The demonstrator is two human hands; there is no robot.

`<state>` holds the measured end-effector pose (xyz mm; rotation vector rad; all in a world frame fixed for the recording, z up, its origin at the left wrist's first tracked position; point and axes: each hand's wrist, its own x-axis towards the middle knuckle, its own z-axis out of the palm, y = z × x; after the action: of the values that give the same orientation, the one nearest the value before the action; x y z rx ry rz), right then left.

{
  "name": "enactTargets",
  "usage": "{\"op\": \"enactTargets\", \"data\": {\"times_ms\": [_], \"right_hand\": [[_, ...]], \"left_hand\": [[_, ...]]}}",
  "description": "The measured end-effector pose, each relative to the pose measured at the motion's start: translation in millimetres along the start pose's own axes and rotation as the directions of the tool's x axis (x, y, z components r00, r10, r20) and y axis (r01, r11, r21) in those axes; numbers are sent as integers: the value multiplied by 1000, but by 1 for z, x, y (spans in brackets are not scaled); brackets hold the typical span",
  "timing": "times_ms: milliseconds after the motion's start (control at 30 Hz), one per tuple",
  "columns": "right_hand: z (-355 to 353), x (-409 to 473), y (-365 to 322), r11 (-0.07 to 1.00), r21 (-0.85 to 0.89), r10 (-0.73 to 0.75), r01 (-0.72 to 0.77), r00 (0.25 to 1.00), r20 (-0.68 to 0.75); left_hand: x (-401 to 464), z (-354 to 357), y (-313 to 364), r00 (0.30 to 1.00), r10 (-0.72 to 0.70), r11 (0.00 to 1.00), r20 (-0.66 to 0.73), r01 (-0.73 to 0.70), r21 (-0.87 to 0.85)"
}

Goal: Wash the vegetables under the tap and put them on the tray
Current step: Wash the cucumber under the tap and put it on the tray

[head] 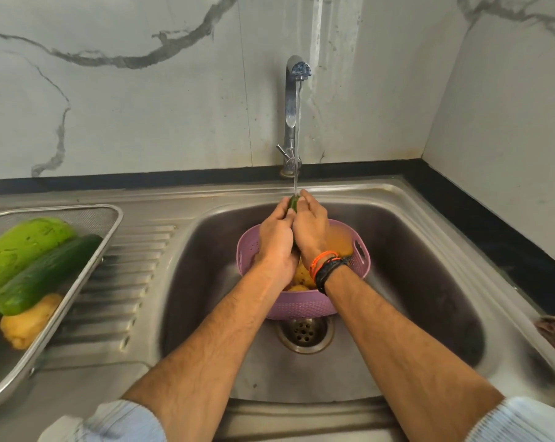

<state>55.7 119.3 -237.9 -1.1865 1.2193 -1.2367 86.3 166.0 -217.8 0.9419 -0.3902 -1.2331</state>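
Wall: grey-veined marble panels rise behind the counter, well beyond the fingers.
Sink: a steel basin with a ribbed drainboard lies below and around both hands; its drain sits under the forearms.
Tray: a steel mesh tray rests on the drainboard, well to the left of the fingers. It holds a pale green gourd, a dark cucumber lying against it, and a yellow vegetable at the near end.
Tap: a chrome tap stands beyond the fingertips, its stream falling onto the vegetable they hold.
Basket: a purple perforated basket sits in the basin directly beneath the hands, with yellow vegetables inside.
Left hand: the left hand has its fingers curled closed round a green vegetable.
Right hand: the right hand, cords on its wrist, wraps the same vegetable from the other side, fingers closed and touching the left hand's.
Green vegetable: only its tip shows between the fingertips, under the stream, above the basket.
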Motion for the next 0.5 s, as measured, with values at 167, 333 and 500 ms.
{"op": "enactTargets", "data": {"times_ms": [167, 333, 500], "right_hand": [[4, -6, 4, 1000, 4, 15, -16, 996, 86], [-3, 7, -2, 990, 106, 93, -95, 995, 21], [4, -8, -2, 983, 152, 83, -101, 989, 123]], "left_hand": [[14, -4, -1, 999, -14, 999, -37, 13, -37], [0, 4, -6, 1000, -24, 998, -2, 23, -54], [5, 0, 9, 995, -19, 997, -102, 10, -83]]}}
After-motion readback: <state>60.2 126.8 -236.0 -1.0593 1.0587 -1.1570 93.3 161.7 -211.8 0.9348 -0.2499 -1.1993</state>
